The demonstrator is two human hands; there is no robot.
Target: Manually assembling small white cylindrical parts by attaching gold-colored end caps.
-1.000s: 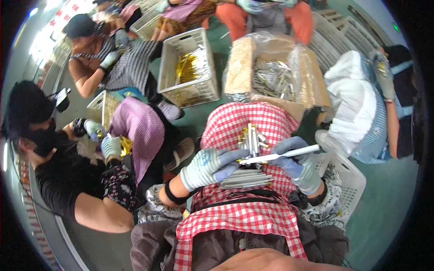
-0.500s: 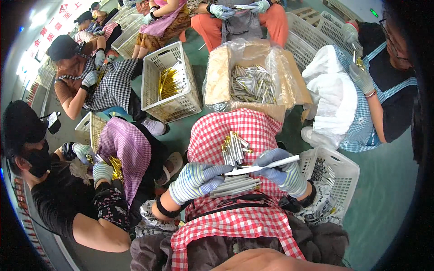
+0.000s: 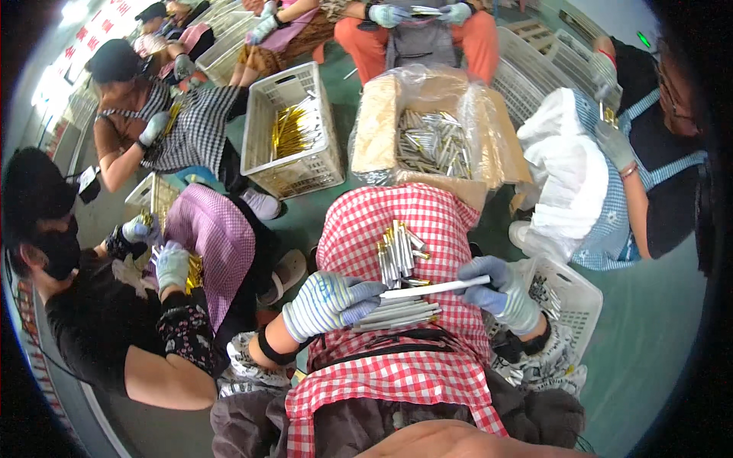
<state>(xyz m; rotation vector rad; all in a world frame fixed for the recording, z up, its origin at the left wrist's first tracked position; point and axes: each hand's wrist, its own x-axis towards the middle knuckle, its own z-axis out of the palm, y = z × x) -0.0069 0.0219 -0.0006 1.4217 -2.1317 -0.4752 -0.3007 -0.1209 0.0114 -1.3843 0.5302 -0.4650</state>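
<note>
A slim white tube (image 3: 435, 288) spans the gap between my two gloved hands, above my lap. My left hand (image 3: 330, 305) pinches its left end between thumb and fingers. Its right end is pinched by my right hand (image 3: 505, 296). Just below the tube, a row of white tubes (image 3: 395, 314) lies side by side on my red checked apron (image 3: 359, 217). Farther up the lap is a small pile of silver tubes (image 3: 397, 252), some with gold-coloured ends.
Beyond my knees stands a plastic-lined cardboard box (image 3: 376, 130) holding many silver tubes. A white crate (image 3: 305, 179) with gold and white pieces is left of it. Another crate (image 3: 584, 301) sits by my right arm. Co-workers sit on both sides and opposite.
My right hand has slid outward to the tube's right end, so more of the tube's middle shows. My left hand stays at the left end. The view has shifted slightly.
</note>
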